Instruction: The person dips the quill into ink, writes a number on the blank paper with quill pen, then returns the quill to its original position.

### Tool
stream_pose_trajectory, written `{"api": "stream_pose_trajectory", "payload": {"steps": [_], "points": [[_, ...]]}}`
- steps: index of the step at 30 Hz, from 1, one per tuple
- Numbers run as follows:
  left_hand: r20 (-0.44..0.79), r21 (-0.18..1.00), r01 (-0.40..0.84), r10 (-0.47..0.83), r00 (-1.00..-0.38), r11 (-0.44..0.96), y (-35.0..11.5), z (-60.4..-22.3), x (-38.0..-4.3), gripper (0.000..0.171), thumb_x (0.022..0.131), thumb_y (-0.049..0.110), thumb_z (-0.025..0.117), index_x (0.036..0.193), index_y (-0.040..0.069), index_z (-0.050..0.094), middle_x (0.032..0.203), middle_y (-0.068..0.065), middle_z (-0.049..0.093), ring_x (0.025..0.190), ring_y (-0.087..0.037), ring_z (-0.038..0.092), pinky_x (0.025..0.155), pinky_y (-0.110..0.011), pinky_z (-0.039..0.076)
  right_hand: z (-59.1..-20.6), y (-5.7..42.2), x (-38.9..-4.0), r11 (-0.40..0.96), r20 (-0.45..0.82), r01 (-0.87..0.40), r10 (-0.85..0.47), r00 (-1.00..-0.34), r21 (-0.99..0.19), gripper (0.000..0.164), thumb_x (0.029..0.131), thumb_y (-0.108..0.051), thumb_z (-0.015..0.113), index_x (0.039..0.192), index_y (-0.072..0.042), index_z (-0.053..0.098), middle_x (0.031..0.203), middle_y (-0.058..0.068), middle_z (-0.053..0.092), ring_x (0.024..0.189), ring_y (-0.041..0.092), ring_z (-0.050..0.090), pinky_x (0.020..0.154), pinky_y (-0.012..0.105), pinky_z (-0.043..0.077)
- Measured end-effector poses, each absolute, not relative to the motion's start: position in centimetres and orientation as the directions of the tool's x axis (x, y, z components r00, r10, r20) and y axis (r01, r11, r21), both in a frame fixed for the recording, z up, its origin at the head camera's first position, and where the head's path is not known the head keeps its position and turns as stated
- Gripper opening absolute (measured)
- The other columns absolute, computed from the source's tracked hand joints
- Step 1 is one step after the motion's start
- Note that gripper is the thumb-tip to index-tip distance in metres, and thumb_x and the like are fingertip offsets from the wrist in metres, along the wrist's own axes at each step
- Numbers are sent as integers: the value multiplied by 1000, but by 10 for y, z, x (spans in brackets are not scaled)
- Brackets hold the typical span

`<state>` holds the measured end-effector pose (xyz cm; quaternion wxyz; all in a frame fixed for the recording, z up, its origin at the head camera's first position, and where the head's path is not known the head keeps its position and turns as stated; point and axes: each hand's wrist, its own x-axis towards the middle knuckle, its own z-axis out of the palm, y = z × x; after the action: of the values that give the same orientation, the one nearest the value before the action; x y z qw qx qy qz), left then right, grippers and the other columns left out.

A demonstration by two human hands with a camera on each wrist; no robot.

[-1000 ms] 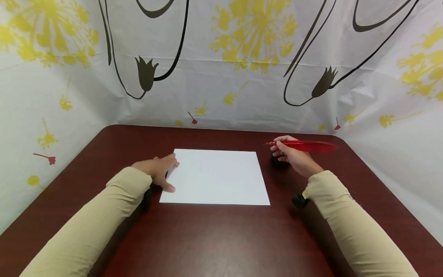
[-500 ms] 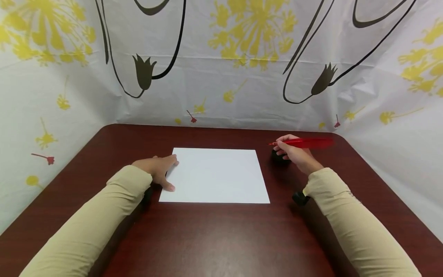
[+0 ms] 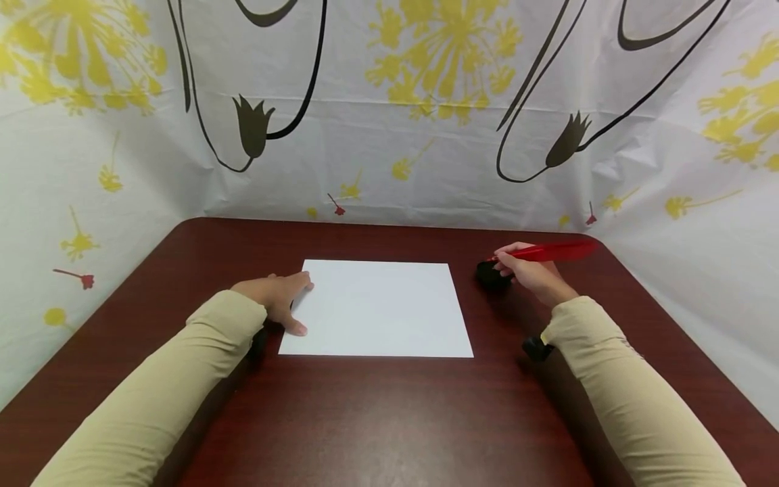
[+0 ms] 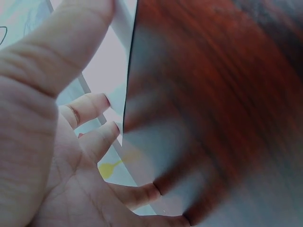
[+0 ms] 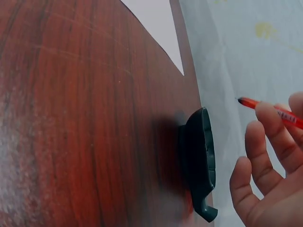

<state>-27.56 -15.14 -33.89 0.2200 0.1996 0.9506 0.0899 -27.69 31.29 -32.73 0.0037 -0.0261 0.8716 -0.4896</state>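
A white sheet of paper [image 3: 377,308] lies flat in the middle of the table. My left hand [image 3: 274,297] rests at its left edge, thumb and fingers spread; in the left wrist view the fingertips [image 4: 99,101] press down along that edge. Off to the right, my right hand [image 3: 531,269] pinches a red feather pen [image 3: 556,252], its feather end pointing right. The pen's dark tip shows bare in the right wrist view, above the table. Just under the pen tip and fingers stands a small black pen stand [image 5: 196,151] with a short bent tube at one end.
The dark red-brown table [image 3: 377,419] has rounded back corners. A white cloth [image 3: 365,149] with yellow and dark flower prints hangs behind it and along both sides. Below the right cuff shows a black wrist device [image 3: 537,348].
My right hand has shifted slightly right and down with the feather pen, whose tip now overlaps the black pen stand. The left hand and the paper stay put.
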Motion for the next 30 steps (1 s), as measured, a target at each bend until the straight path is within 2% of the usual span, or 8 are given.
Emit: {"api": "stream_pose_trajectory", "payload": {"steps": [12, 17, 24, 30], "points": [[-372, 292, 344, 437, -819, 892, -154, -339, -276, 102, 73, 46, 84, 148, 4, 29, 151, -22, 32, 129, -50, 31, 102, -57, 30, -331, 316, -278, 532, -7, 5, -2, -1000, -847, 35, 102, -22, 51, 119, 8, 54, 83, 0, 63, 72, 14, 59, 64, 31, 50], [-372, 288, 334, 427, -824, 897, -153, -339, -276, 102, 71, 46, 85, 147, 5, 30, 150, -21, 33, 127, -50, 31, 102, -58, 30, -333, 316, -278, 550, -52, 59, 29, -998, -833, 30, 101, -19, 50, 117, 6, 56, 83, 3, 63, 69, 15, 58, 59, 29, 47], [-375, 290, 327, 422, -826, 899, -153, -338, -276, 100, 71, 46, 85, 145, 5, 32, 145, -20, 39, 122, -47, 34, 99, -57, 33, -336, 317, -278, 591, -92, 121, 79, -993, -798, 31, 101, -26, 51, 116, 0, 59, 87, 4, 63, 73, 19, 58, 63, 31, 48], [-373, 273, 328, 414, -830, 904, -153, -339, -277, 99, 70, 47, 85, 144, 6, 33, 143, -20, 40, 117, -44, 37, 95, -56, 36, -337, 317, -278, 594, -90, 130, 97, -991, -794, 31, 100, -26, 52, 117, 0, 59, 86, 4, 63, 73, 19, 57, 62, 31, 47]]}}
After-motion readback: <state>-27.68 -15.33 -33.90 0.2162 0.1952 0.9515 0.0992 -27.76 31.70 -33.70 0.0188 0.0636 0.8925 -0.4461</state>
